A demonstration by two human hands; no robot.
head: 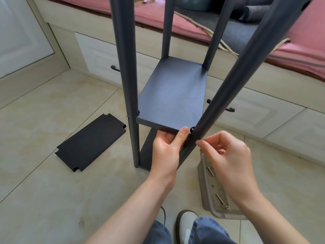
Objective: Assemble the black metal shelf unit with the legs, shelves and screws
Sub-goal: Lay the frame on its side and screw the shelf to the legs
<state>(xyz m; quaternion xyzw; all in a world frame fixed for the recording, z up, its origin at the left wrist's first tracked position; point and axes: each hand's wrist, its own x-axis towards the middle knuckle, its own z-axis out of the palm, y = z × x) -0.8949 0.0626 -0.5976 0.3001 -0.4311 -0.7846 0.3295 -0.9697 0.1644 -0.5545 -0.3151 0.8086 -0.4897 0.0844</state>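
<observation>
The black shelf unit stands on the floor on several upright legs, with a middle shelf [173, 95] set between them and a bottom shelf [146, 155] below it. My left hand [166, 152] grips the middle shelf's near right corner, thumb on top and fingers beneath. My right hand [226, 155] has its thumb and forefinger pinched together against the near right leg [233, 88], just below that corner; what it pinches is too small to tell. A loose black shelf [90, 142] lies flat on the floor to the left.
A grey tray [204, 194] with long screws [219, 199] sits on the tiled floor under my right wrist. A cream bench with drawers [98, 55] and a pink cushion [193, 27] runs behind the unit. My shoe [186, 224] is at the bottom edge.
</observation>
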